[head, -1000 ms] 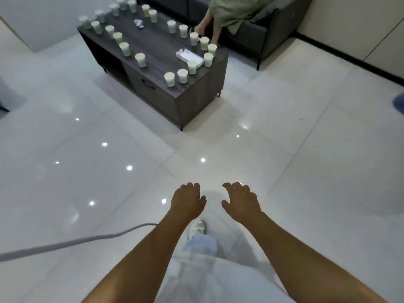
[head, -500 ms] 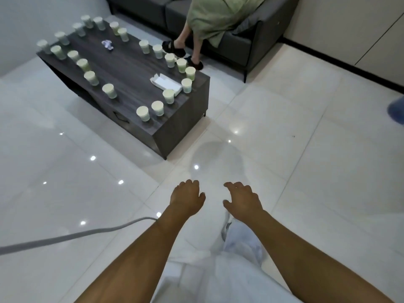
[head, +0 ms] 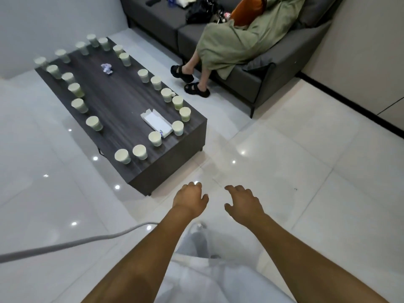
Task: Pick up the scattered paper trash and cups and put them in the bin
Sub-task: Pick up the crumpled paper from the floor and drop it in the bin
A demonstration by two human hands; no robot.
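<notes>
Head view: we looked down at our two bare arms stretched out over the pale tiled floor (head: pixel 284 149).
Left hand (head: pixel 189 200): released, fingers loosely curled downward, grasping nothing.
Right hand (head: pixel 244 203): released too, fingers spread and relaxed, just beside the left and apart from it.
Counter (head: pixel 122 101): dark wood, ahead of our hands and to the left, well apart from both.
Cups (head: pixel 140 152): pale green paper ones stood upright in a ring along the counter's edges; the nearest pair sat at the corner closest to our left hand.
Paper trash: a crumpled wad (head: pixel 106 68) lay far beyond our hands on the counter; a flat white sheet (head: pixel 156 122) lay nearer, touching one cup.
Beyond our right hand: a seated person's legs (head: pixel 203 68) in black sandals, on a grey sofa (head: pixel 251 84).
Cable (head: pixel 65 243): grey, running under our left forearm.
</notes>
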